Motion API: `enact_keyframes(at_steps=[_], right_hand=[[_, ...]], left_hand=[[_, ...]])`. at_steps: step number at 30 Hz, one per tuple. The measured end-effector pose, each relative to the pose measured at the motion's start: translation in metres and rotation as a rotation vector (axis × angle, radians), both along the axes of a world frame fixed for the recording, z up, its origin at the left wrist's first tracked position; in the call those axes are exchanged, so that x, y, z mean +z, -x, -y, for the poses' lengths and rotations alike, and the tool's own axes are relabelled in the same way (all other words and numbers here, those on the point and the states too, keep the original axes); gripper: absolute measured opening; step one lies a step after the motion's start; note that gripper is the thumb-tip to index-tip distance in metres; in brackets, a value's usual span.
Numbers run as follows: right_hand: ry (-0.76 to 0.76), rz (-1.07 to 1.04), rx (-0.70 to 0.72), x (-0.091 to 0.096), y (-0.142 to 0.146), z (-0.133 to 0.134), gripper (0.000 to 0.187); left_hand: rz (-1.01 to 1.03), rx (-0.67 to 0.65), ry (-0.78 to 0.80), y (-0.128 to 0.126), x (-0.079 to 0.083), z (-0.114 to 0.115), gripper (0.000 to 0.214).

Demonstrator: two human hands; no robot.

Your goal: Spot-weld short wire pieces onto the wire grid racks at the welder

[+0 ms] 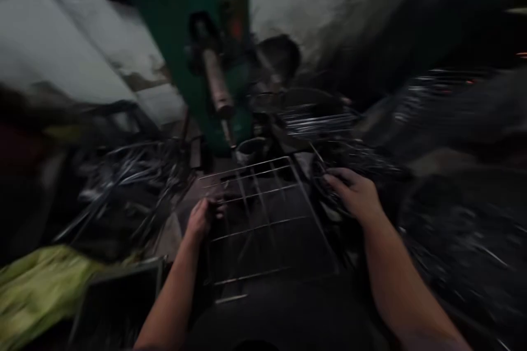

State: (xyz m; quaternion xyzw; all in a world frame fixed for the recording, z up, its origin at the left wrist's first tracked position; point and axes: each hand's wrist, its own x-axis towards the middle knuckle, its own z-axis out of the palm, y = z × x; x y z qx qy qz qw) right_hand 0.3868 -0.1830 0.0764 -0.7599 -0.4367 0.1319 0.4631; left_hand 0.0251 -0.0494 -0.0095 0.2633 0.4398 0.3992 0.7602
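Observation:
A wire rack (263,194) of thin crossed metal rods spans the middle of the head view, over a dark work surface. My left hand (201,219) is closed at the rack's left edge, with its fingertips on the wires. To the right of the rack, my right hand (354,193) is closed in a pinch around a thin metal rod (316,152) that points up and to the left. Motion blur softens both hands and the rod's lower end.
A green machine (164,27) with a jutting copper-coloured arm (216,79) stands behind the rack. A round cup (252,148) sits below its tip. Metal rods (321,123) lie behind, scrap wire (140,167) at left, a yellow-green cloth (45,290) at lower left.

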Motion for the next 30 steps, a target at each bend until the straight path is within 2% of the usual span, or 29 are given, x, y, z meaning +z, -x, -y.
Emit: enact_keyframes(at_steps=[3, 5, 7, 10, 14, 18, 25, 30], right_hand=[[0.014, 0.199, 0.372, 0.005, 0.042, -0.039, 0.026], [0.032, 0.329, 0.552, 0.005, 0.07, -0.06, 0.026], [0.07, 0.442, 0.642, 0.002, 0.09, -0.077, 0.025], [0.187, 0.555, 0.723, -0.005, 0.103, -0.093, 0.023], [0.345, 0.666, 0.705, -0.014, 0.108, -0.101, 0.022], [0.394, 0.723, 0.632, -0.026, 0.113, -0.104, 0.022], [0.204, 0.605, 0.539, -0.054, 0.112, -0.103, 0.024], [0.052, 0.49, 0.416, -0.064, 0.121, -0.095, 0.023]], left_hand=[[0.03, -0.036, -0.064, 0.013, -0.007, -0.003, 0.037], [0.06, -0.045, -0.095, 0.011, -0.01, -0.006, 0.039], [0.081, -0.049, -0.104, 0.009, -0.011, -0.007, 0.04], [0.109, -0.06, -0.111, 0.012, -0.012, -0.006, 0.043], [0.118, -0.065, -0.116, 0.019, -0.015, -0.008, 0.042], [0.134, -0.067, -0.105, 0.021, -0.018, -0.01, 0.044], [0.133, -0.082, -0.107, 0.02, -0.016, -0.01, 0.042], [0.117, -0.055, -0.1, 0.018, -0.013, -0.008, 0.044]])
